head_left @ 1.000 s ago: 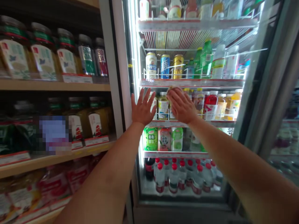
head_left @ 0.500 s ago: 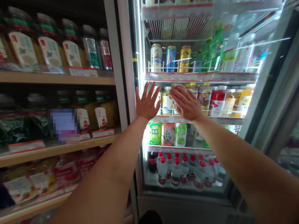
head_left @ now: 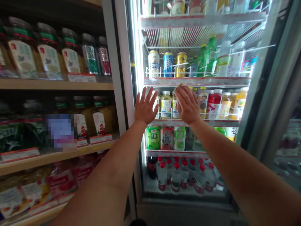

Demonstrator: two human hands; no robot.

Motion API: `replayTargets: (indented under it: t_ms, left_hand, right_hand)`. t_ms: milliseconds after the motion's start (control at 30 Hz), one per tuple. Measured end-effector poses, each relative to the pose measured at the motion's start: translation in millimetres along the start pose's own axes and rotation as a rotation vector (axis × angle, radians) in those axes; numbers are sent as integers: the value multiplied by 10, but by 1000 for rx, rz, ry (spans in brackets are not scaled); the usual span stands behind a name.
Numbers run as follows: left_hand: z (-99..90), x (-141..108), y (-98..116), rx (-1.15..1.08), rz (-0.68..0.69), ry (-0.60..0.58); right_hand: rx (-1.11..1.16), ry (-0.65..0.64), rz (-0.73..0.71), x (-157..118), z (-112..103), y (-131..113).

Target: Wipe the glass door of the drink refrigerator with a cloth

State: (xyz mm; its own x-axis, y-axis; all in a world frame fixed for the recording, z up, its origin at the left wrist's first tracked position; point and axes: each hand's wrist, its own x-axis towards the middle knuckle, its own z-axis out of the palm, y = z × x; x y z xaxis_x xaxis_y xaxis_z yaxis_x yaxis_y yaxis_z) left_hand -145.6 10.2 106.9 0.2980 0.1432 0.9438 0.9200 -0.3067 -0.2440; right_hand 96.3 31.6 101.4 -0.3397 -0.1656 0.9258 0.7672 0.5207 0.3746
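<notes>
My left hand (head_left: pixel 145 108) is raised with fingers spread, palm toward the glass of a lit drinks cooler (head_left: pixel 150 201); it appears to rest on the pane and holds nothing. To its right, my right hand (head_left: pixel 189 105) lies over a brownish, crumpled cloth (head_left: pixel 180 86), pressed toward the glass. Only a small edge of the cloth shows beyond the fingertips; the rest is hidden under the hand. Behind the hands stand bottled teas (head_left: pixel 166 105) and a red bottled drink (head_left: pixel 214 103) on the middle shelf. Beer cans (head_left: pixel 168 65) are on the shelf above.
Wooden shelves (head_left: pixel 56 84) with large tea bottles (head_left: pixel 23 50) stand at the left. Lower in the cooler are drink cartons (head_left: pixel 153 138) and several red-capped water bottles (head_left: pixel 176 177). A grey metal door frame (head_left: pixel 263 131) runs down the right side.
The view has shifted, so the cooler's contents sit slightly lower and further left. My right hand is turned more upright, and less of the cloth shows. My left hand stays spread at the glass.
</notes>
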Motion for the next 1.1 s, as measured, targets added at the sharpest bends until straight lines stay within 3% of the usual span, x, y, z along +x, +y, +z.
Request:
replayTargets:
  t_ms: [67, 100, 267, 467, 533, 667, 733, 833, 900, 967, 1100]
  left_hand:
    - [14, -1, -8, -1, -3, -5]
    - [18, -1, -10, -2, -5, -11]
    - [3, 0, 2, -20, -18, -44]
    - [13, -5, -8, -8, 0, -16]
    - [20, -7, -11, -9, 3, -10]
    - [20, -2, 2, 1, -5, -12]
    - [15, 1, 11, 16, -3, -9]
    - [6, 3, 19, 31, -2, -9]
    - [-2, 3, 21, 26, -5, -16]
    - [-8, 2, 22, 10, -8, -23]
    - [-5, 0, 18, -5, -23, -39]
  right_hand:
    - [-17, 86, 123, -8, 18, 1]
    - [-16, 81, 117, -15, 22, 0]
    - [21, -142, -205, -60, -3, -35]
    - [-93, 119, 113, -43, -3, -45]
    - [-61, 84, 18, -39, -13, -31]
    - [68, -175, -302, -57, -46, -31]
    - [68, -155, -226, -67, -45, -42]
    - [22, -4, 48, -71, -19, -47]
    - [6, 49, 116, -70, -2, -41]
    - [13, 33, 28, -77, 6, -34]
    - [106, -136, -280, -113, 2, -42]
